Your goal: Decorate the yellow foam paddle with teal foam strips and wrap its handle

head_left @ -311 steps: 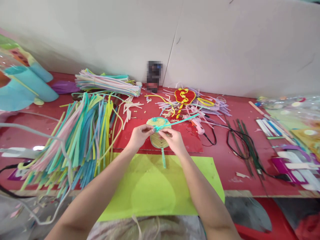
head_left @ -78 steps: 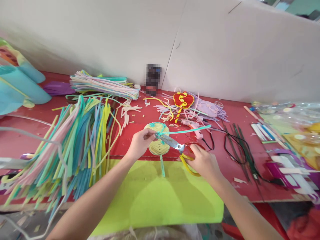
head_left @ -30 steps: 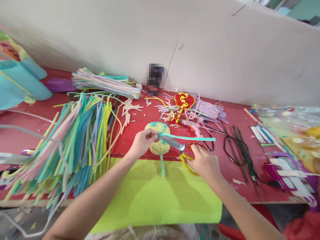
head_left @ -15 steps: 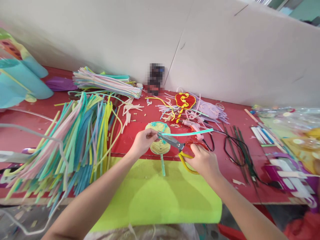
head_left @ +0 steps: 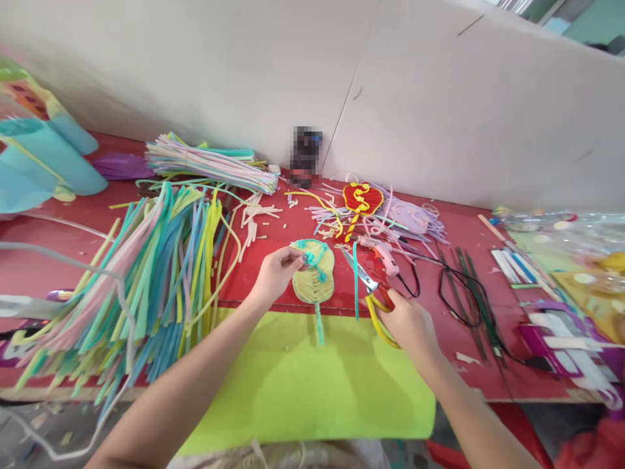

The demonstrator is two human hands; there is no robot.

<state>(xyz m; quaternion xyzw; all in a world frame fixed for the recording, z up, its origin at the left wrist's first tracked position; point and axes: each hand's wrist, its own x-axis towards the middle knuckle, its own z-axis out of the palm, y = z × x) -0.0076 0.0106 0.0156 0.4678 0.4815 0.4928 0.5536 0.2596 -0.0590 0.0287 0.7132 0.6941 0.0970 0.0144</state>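
Fan (head_left: 315,290): pale yellow ribbed face, waisted outline, teal edging, teal twists on upper part, teal handle (head_left: 319,324); lies on red sheet (head_left: 258,260), handle reaching over lime sheet (head_left: 312,391). Left hand (head_left: 276,273) pinching small teal piece (head_left: 311,259) above fan, shape hard to make out. Right hand (head_left: 410,322) clamped on scissors (head_left: 367,280); teal strip (head_left: 356,273) crosses blades in view.

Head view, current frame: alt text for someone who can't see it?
The right hand holds scissors, a turquoise strip showing across the blades, while the left hand pinches turquoise trim at a pale-yellow fan shape. On a red table lie a lime-green sheet, colorful strips at left and a pink glue gun beyond the scissors.
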